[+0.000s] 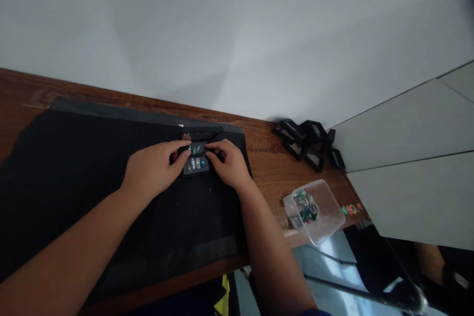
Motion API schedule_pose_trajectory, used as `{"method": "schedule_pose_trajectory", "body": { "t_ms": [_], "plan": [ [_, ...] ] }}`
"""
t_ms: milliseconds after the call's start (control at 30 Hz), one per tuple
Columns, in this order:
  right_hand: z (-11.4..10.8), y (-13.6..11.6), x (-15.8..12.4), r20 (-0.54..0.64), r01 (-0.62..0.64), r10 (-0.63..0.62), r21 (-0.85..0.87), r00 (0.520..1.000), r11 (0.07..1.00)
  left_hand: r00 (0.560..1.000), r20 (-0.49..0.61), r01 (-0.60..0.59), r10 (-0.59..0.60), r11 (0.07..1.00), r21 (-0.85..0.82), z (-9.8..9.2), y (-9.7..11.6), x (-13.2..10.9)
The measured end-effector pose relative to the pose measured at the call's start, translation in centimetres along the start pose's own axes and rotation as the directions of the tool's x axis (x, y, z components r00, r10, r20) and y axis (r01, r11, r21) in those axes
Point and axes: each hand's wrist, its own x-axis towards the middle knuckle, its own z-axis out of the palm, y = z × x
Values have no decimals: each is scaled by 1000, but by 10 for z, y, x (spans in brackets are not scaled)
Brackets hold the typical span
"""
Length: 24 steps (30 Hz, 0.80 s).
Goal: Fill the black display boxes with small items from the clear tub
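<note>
A small grey tray (196, 164) with several little shiny gem-like pieces lies on a black mat (74, 177) that covers the wooden table (270, 158). My left hand (153, 168) rests at the tray's left side, its fingers curled and its fingertips pinched on the tray's top edge. From the right, my right hand (229, 162) meets it, fingers bent and tips pressed on the same edge. A black frame piece (200, 135) lies just behind the tray.
A clear plastic box (314, 210) with colourful small pieces sits at the table's right front edge. Several black frames (309, 143) are heaped by the white wall. A few small coloured rings (351, 209) lie at the table's right end. A white cabinet stands at right.
</note>
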Motion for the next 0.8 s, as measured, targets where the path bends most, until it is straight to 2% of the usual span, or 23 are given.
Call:
{"method": "schedule_pose_trajectory", "body": {
  "t_ms": [233,433,533,633,800],
  "plan": [
    [-1,0,3,47,-5,4,5,999,1000,1000,-15,21,-22,1000,-22,-1,-1,2],
    [-1,0,2,1,-61,61,44,998,997,998,-33,45,-46,999,-24,-2,2,3],
    [-1,2,-1,15,-55,54,87,998,995,998,-31,49,-50,998,-38,-3,2,3],
    [-5,4,-4,50,-23,15,157,999,987,999,2,47,-47,998,-52,-5,0,4],
    [-16,9,-8,103,-9,-15,226,995,974,994,103,-21,25,999,-42,-7,-9,7]
  ]
}}
